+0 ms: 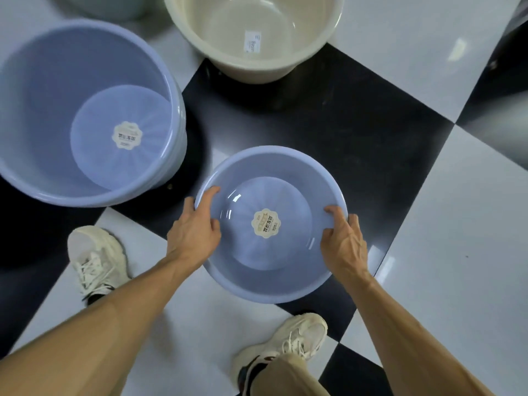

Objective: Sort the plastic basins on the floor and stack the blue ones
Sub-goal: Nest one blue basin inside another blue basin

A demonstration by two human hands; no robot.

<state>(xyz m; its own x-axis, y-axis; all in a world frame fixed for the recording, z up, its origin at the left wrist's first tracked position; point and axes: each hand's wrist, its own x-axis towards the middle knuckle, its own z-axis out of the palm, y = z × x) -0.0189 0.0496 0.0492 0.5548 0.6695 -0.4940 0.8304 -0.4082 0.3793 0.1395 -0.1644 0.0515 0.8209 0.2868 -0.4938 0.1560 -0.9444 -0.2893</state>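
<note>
A small blue basin (285, 172) with a cream sticker in its bottom is in the middle of the view, over the checkered floor. My left hand (194, 227) grips its left rim, thumb inside. My right hand (344, 238) grips its right rim. A large blue basin (57, 81), nested in a stack of blue ones, stands at the left with a matching sticker inside. I cannot tell whether the small basin rests on the floor or is lifted.
A cream basin (257, 67) with a white label stands at the top centre. A pale green basin (108, 7) shows at the top left edge. My two white sneakers (94, 258) (297, 338) stand on the black-and-white tiles (457, 224).
</note>
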